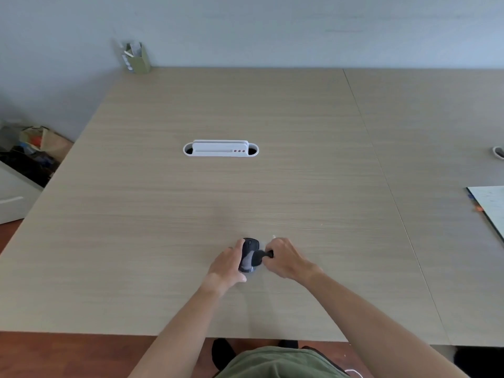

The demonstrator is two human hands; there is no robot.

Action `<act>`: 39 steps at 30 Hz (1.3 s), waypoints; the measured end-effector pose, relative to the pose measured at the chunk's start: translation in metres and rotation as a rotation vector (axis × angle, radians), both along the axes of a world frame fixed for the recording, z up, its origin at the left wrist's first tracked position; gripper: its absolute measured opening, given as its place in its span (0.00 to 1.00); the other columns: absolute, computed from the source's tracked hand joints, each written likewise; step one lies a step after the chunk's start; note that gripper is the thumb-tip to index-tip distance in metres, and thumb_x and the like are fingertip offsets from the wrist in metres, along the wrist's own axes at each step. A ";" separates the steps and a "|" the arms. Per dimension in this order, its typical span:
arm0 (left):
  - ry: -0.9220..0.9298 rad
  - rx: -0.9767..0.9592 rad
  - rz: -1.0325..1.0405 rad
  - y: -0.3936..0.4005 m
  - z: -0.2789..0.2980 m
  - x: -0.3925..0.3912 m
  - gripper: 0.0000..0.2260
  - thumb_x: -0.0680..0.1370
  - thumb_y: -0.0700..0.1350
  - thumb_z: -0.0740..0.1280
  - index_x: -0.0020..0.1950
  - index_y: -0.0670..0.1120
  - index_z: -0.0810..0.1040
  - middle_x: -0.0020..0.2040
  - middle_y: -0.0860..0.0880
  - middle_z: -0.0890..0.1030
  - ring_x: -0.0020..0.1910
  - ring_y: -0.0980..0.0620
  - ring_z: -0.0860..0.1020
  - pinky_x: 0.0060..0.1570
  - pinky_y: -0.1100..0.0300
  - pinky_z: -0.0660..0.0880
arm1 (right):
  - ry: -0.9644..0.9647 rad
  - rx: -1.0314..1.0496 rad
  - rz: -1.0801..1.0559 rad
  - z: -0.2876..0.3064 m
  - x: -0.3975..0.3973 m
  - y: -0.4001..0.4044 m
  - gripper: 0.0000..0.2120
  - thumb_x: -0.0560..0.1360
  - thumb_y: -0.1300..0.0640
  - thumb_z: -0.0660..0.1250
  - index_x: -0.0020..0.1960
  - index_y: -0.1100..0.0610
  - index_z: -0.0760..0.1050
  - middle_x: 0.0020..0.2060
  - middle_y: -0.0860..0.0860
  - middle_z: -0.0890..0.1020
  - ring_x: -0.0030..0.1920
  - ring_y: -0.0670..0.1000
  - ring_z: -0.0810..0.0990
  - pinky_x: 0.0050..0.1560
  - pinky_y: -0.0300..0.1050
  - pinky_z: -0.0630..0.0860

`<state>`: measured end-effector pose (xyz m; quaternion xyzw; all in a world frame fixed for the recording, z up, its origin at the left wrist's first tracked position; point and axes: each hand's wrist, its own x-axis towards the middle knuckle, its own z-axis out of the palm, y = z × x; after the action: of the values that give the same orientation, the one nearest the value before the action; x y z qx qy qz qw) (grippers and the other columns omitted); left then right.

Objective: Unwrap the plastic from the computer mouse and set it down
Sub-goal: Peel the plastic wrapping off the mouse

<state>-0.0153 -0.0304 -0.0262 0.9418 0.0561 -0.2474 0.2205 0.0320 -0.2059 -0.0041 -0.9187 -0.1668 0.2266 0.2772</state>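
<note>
A black computer mouse point(248, 253) lies on the light wooden table point(191, 214) near its front edge, in thin clear plastic point(262, 244) that is hard to make out. My left hand point(229, 264) grips the mouse along its left side. My right hand point(286, 259) is closed on a dark stretched piece that runs from the mouse's right side, pulled to the right. A small white scrap point(273, 237) shows just above my right hand's fingers.
A white cable port with a lid point(220, 149) is set in the table's middle. A green pen holder point(138, 58) stands at the far left corner. A paper sheet point(489, 205) lies at the right edge. Bags sit on the floor at left point(32, 148).
</note>
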 end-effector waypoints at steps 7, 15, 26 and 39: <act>-0.015 0.043 -0.082 0.000 0.004 0.010 0.44 0.65 0.47 0.76 0.76 0.54 0.57 0.59 0.44 0.74 0.58 0.42 0.74 0.53 0.50 0.76 | -0.037 -0.077 -0.173 -0.006 -0.003 -0.016 0.10 0.66 0.63 0.60 0.28 0.60 0.62 0.31 0.56 0.73 0.29 0.54 0.65 0.27 0.45 0.60; -0.018 -0.006 -0.017 -0.009 0.005 0.012 0.32 0.59 0.49 0.76 0.60 0.48 0.69 0.48 0.46 0.78 0.46 0.44 0.77 0.39 0.55 0.76 | -0.034 0.009 -0.015 -0.004 -0.010 -0.008 0.13 0.66 0.60 0.59 0.26 0.58 0.58 0.26 0.52 0.67 0.28 0.54 0.64 0.27 0.55 0.65; 0.030 0.027 -0.011 -0.009 0.001 0.014 0.38 0.62 0.45 0.78 0.68 0.45 0.65 0.55 0.43 0.76 0.52 0.42 0.77 0.47 0.52 0.77 | -0.088 -0.114 0.088 0.004 -0.007 -0.015 0.07 0.67 0.62 0.60 0.31 0.63 0.68 0.35 0.57 0.75 0.36 0.58 0.74 0.35 0.51 0.70; -0.053 0.001 -0.120 -0.006 0.000 0.017 0.40 0.59 0.45 0.78 0.70 0.50 0.67 0.64 0.52 0.71 0.61 0.46 0.75 0.56 0.50 0.77 | -0.291 -0.230 0.152 0.004 -0.004 -0.013 0.04 0.70 0.63 0.60 0.37 0.61 0.72 0.42 0.57 0.77 0.45 0.57 0.74 0.47 0.46 0.69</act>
<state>0.0019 -0.0364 -0.0264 0.9499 -0.0061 -0.2351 0.2061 0.0280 -0.2194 0.0003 -0.9522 -0.2468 0.1294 0.1254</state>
